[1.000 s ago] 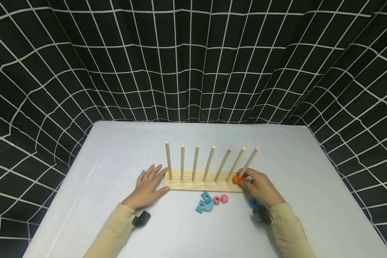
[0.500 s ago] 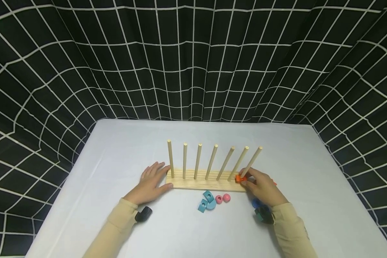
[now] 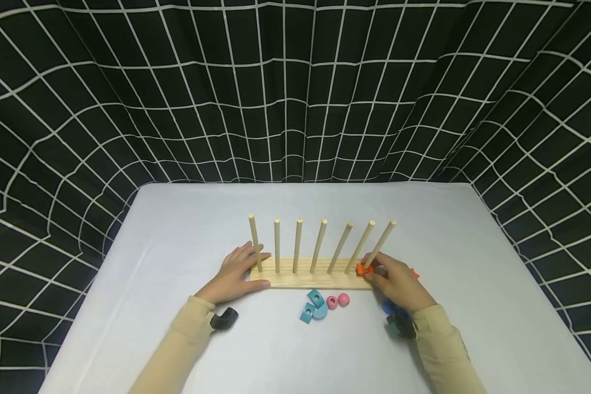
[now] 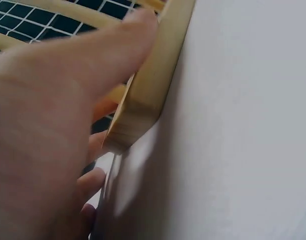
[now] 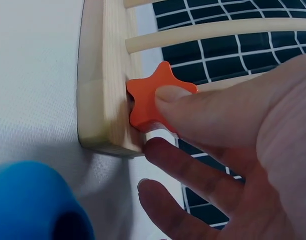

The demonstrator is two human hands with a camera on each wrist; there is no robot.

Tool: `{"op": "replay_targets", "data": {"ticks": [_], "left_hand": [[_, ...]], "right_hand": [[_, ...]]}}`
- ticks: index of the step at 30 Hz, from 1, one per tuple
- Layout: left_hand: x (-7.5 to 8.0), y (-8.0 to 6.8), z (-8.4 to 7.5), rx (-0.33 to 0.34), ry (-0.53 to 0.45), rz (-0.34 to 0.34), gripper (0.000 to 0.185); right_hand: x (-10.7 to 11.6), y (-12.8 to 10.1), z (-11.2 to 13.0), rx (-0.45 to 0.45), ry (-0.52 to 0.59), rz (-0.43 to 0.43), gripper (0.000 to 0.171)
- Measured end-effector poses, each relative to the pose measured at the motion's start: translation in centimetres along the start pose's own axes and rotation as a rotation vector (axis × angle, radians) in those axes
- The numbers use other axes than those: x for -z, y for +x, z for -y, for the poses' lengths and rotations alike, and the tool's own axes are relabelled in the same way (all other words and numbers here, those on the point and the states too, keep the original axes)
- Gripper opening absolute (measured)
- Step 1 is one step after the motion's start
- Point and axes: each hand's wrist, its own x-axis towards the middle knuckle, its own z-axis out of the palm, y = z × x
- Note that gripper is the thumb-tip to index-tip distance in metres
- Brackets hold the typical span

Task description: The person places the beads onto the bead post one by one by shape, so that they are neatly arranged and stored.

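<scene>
A wooden base point(image 3: 320, 280) with seven upright pegs stands mid-table. My left hand point(image 3: 248, 271) rests on its left end, fingers laid over the top by the first peg and thumb straight along the front edge point(image 4: 143, 30). My right hand point(image 3: 376, 273) pinches an orange star bead point(image 3: 363, 268) that sits low on the rightmost peg point(image 3: 381, 243), against the base. In the right wrist view the thumb lies across the star point(image 5: 155, 97) and the other fingers curl below it beside the base's end point(image 5: 100, 75).
Teal blocks point(image 3: 313, 306) and two pink beads point(image 3: 337, 301) lie in front of the base. A blue bead point(image 3: 387, 306) lies under my right wrist, and a red piece point(image 3: 415, 273) shows behind that hand. Checked black curtains surround the white table point(image 3: 177, 230).
My left hand slid from the table beside the base onto its left end. The right hand keeps the orange star at the foot of the last peg. The head view shifted slightly.
</scene>
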Motion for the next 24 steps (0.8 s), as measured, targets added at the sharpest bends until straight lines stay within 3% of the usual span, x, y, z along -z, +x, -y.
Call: {"op": "replay_targets", "data": {"ticks": [5, 13, 20, 24], "left_hand": [[-0.3, -0.1, 0.3, -0.007, -0.046, -0.065, 0.068], [-0.1, -0.1, 0.3, -0.049, -0.06, -0.072, 0.051], [-0.3, -0.1, 0.4, -0.06, -0.103, -0.087, 0.027], [-0.2, -0.1, 0.1, -0.063, -0.108, -0.095, 0.024]], "right_hand": [[1.8, -0.5, 0.7, -0.054, -0.066, 0.036, 0.031], [6.7, -3.7, 0.2, -0.191, -0.178, -0.118, 0.04], [7.0, -4.8, -2.1, -0.331, -0.165, 0.02, 0.042], [6.4, -4.8, -3.1, -0.342, -0.159, 0.061, 0.042]]}}
